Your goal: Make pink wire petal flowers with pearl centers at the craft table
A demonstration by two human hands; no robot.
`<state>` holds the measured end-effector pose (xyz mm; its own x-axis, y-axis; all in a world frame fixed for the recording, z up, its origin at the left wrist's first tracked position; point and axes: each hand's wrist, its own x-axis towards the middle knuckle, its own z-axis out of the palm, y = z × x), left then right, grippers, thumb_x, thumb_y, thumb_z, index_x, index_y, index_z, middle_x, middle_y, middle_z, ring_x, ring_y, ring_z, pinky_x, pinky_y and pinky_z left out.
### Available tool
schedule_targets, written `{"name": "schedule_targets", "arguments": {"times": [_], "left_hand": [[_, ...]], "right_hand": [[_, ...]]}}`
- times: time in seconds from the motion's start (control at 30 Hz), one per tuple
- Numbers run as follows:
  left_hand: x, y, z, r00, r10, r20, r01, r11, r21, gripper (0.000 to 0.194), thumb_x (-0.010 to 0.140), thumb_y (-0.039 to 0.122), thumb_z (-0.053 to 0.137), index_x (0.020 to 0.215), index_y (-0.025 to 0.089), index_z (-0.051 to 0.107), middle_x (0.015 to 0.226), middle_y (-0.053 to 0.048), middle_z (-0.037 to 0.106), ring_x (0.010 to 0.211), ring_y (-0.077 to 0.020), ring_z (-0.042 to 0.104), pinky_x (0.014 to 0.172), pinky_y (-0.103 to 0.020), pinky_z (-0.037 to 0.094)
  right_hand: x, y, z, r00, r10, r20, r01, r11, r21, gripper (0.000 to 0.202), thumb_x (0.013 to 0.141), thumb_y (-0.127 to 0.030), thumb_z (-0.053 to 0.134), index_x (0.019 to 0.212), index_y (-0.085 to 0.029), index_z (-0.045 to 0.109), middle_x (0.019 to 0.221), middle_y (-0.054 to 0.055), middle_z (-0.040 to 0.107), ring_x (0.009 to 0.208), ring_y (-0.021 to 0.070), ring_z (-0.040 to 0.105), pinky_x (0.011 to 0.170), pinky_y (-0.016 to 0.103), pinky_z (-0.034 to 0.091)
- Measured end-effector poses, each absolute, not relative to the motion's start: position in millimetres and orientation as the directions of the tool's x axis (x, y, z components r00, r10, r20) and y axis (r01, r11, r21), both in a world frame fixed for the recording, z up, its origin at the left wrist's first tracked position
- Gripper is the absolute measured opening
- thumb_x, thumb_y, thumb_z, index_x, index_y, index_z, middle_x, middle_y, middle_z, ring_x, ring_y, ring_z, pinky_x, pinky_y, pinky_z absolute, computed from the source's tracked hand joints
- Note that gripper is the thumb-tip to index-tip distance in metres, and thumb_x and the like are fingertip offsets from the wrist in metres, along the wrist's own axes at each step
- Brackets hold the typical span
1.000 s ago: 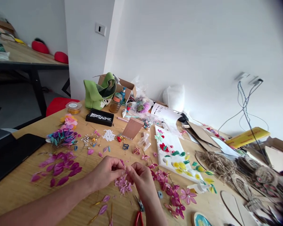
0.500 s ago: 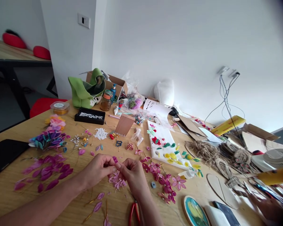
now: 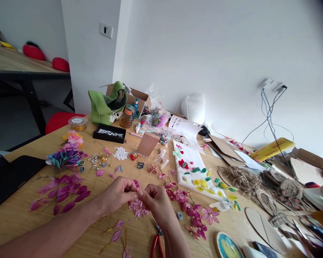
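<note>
Magenta petal piece [image 3: 136, 184], small and bright, is at the fingertips above the worktop [image 3: 88, 240]; fingers hide most of it. Left hand [image 3: 118, 195] pinches it. Right hand [image 3: 156, 203] is closed, thumb against finger, but I cannot tell what it grips. Pale pink strips [image 3: 138, 209] lie below, partly covered by the hands. Red-handled pliers [image 3: 158, 235] lie beside the right forearm [image 3: 174, 236].

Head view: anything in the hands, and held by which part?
Apparently a small magenta petal, pinched where the two hands meet; they hide the gripped part, so can't tell which.
</note>
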<state>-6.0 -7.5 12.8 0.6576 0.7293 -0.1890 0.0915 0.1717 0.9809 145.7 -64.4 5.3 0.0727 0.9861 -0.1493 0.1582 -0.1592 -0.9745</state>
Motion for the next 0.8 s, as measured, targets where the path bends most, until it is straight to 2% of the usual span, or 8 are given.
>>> {"name": "schedule_targets", "arguments": {"times": [0.13,0.27,0.33,0.43,0.53,0.67,0.8], "left_hand": [[-7,-9,16,0.675,0.705,-0.220,0.069,0.236,0.969,0.026,0.066,0.038,0.069,0.063,0.014,0.059,0.056,0.002,0.056,0.056,-0.0121,0.048,0.054,-0.023,0.033],[-8,-8,16,0.678,0.690,-0.252,0.120,0.235,0.965,0.035,0.068,0.047,0.069,0.063,0.013,0.062,0.053,0.003,0.055,0.048,-0.0085,0.037,0.048,-0.022,0.024],[-9,-7,15,0.686,0.677,-0.269,0.151,0.229,0.962,0.042,0.069,0.054,0.067,0.062,0.013,0.061,0.052,0.003,0.055,0.045,-0.0074,0.032,0.045,-0.023,0.020],[-10,-4,15,0.676,0.684,-0.274,0.140,0.246,0.959,0.048,0.075,0.060,0.058,0.070,0.013,0.065,0.058,0.000,0.061,0.046,-0.0079,0.034,0.044,-0.022,0.020],[-9,-2,13,0.656,0.719,-0.230,0.151,0.174,0.973,0.048,0.079,0.057,0.054,0.077,0.012,0.068,0.064,-0.002,0.064,0.047,-0.0083,0.037,0.045,-0.022,0.023],[-7,-1,5,0.676,0.728,-0.118,0.125,0.045,0.991,0.031,0.075,0.042,0.064,0.075,0.012,0.066,0.065,-0.002,0.065,0.059,-0.0123,0.051,0.057,-0.023,0.037],[-5,-2,3,0.650,0.754,-0.091,0.145,-0.006,0.989,0.026,0.076,0.039,0.061,0.070,0.013,0.064,0.064,-0.001,0.064,0.062,-0.0148,0.056,0.060,-0.025,0.040]], "right_hand": [[145,-65,8,0.069,0.984,-0.167,0.151,-0.175,-0.973,0.050,0.068,-0.061,0.070,0.053,-0.018,0.049,0.041,-0.005,0.050,0.039,0.0059,0.034,0.042,0.020,0.021],[148,-64,7,0.103,0.979,-0.179,0.123,-0.191,-0.974,0.049,0.068,-0.058,0.071,0.053,-0.017,0.050,0.041,-0.005,0.049,0.038,0.0054,0.033,0.041,0.020,0.021],[150,-64,6,0.121,0.976,-0.181,0.107,-0.194,-0.975,0.048,0.067,-0.058,0.072,0.053,-0.017,0.050,0.041,-0.005,0.049,0.038,0.0054,0.032,0.042,0.020,0.021],[151,-63,5,0.154,0.972,-0.177,0.083,-0.191,-0.978,0.049,0.067,-0.059,0.071,0.052,-0.018,0.049,0.040,-0.006,0.046,0.038,0.0054,0.031,0.042,0.021,0.021],[151,-62,4,0.176,0.969,-0.173,0.073,-0.189,-0.979,0.049,0.067,-0.060,0.070,0.052,-0.018,0.049,0.040,-0.006,0.045,0.038,0.0054,0.031,0.042,0.021,0.021],[149,-61,3,0.174,0.970,-0.169,0.071,-0.183,-0.980,0.049,0.067,-0.060,0.070,0.053,-0.017,0.051,0.041,-0.004,0.049,0.038,0.0054,0.033,0.042,0.021,0.022],[148,-61,1,0.160,0.977,-0.144,0.083,-0.158,-0.984,0.052,0.070,-0.064,0.066,0.055,-0.016,0.053,0.042,-0.003,0.050,0.038,0.0056,0.034,0.041,0.020,0.022]]}}
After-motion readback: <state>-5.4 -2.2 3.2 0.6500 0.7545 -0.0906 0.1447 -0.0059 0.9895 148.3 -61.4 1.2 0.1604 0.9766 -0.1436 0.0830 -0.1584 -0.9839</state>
